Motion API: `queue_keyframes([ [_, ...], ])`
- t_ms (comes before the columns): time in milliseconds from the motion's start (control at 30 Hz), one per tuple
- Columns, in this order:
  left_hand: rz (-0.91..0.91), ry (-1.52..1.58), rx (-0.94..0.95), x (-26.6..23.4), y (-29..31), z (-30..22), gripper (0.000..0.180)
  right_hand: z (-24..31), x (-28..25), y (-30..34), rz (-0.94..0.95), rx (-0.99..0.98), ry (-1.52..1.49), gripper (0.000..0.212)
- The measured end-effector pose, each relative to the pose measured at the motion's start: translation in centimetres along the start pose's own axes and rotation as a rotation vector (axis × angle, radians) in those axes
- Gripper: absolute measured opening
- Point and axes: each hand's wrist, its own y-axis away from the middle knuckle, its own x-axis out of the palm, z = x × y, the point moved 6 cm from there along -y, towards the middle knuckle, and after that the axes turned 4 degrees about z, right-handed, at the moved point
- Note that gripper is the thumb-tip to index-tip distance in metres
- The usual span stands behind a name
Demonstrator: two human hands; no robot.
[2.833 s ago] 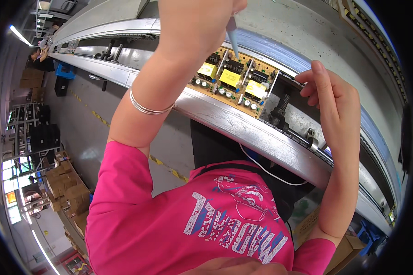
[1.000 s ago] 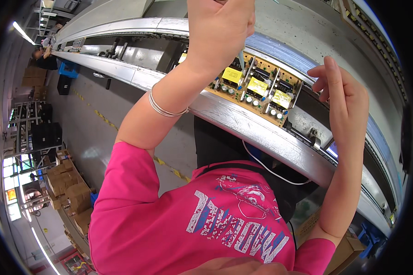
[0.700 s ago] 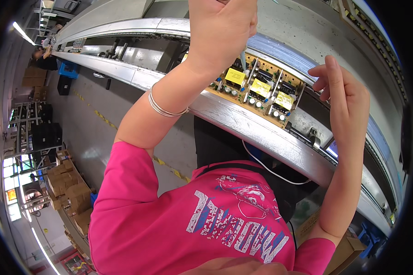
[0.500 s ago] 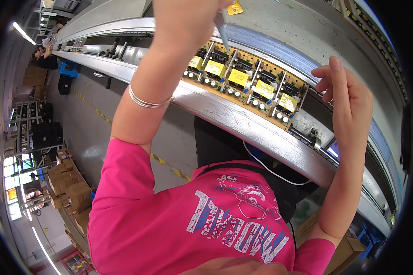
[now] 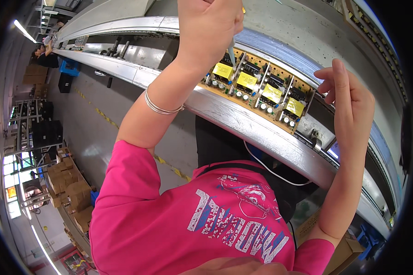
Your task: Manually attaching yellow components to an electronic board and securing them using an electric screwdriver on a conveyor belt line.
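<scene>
My left hand (image 5: 211, 34) is closed round a slim tool with a grey-blue tapered tip (image 5: 232, 55); the rest of the tool is hidden behind my fingers. That tip points down at the left part of a brown circuit board panel (image 5: 254, 101), touching or just above it. Several yellow-topped transformers (image 5: 272, 93), black parts and small round capacitors stand in rows on the panel. It lies between the metal rails of a conveyor. Beyond the panel's right end is my right hand (image 5: 351, 98), holding nothing, index finger stretched out and the other fingers partly bent.
The near metal rail (image 5: 243, 117) runs between my body and the panel. A dark rod with a metal collar (image 5: 315, 143) sits right of the panel. More boards stand in a rack (image 5: 376, 36) at the far right. Cardboard boxes (image 5: 73, 183) are stacked at far left.
The panel has shifted a little to the right along the rails. My left hand has moved right and slightly down with the tool. My right hand has barely moved.
</scene>
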Motion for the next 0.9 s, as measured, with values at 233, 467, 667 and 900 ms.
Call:
queue_keyframes([
  [233,0.003,-0.053,0.005,0.1,-0.2,0.3,0.018,-0.3,-0.2,-0.1,-0.002,-0.006,0.003,0.047],
  [467,0.039,-0.020,0.029,0.6,-0.2,0.0,0.018,-0.3,-0.2,-0.1,-0.016,-0.003,-0.009,0.048],
  [667,-0.100,0.083,-0.010,0.2,-0.8,-2.9,0.020,-0.3,-0.4,-0.1,-0.016,-0.015,-0.019,0.047],
  [900,0.108,0.177,0.082,-1.7,-2.2,-4.6,0.021,0.1,-0.6,0.3,-0.023,-0.009,-0.015,0.045],
])
